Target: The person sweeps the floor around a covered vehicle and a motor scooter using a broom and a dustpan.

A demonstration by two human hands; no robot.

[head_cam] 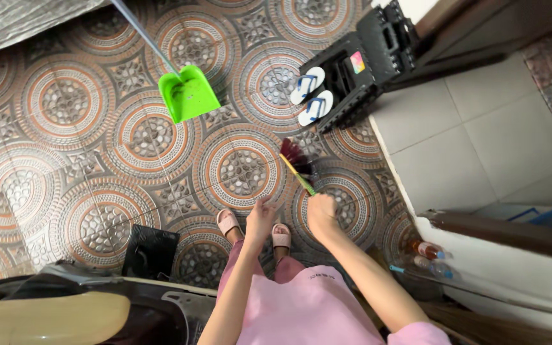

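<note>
Patterned floor tiles (65,160) below; right hand (322,214) grips the light, stiff broom (297,167) mid-handle, left hand (260,217) empty, fingers loosely spread.

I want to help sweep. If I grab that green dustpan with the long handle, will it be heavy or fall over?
The green dustpan looks like thin plastic, so probably light. Its long handle leans away, so it may tip if nudged. It likely slides easily on the tiled floor.

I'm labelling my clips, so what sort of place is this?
Probably a home entryway or porch. The patterned tile floor has a black shoe rack holding white sandals, a green dustpan stands nearby, and the right hand holds a broom.
</note>
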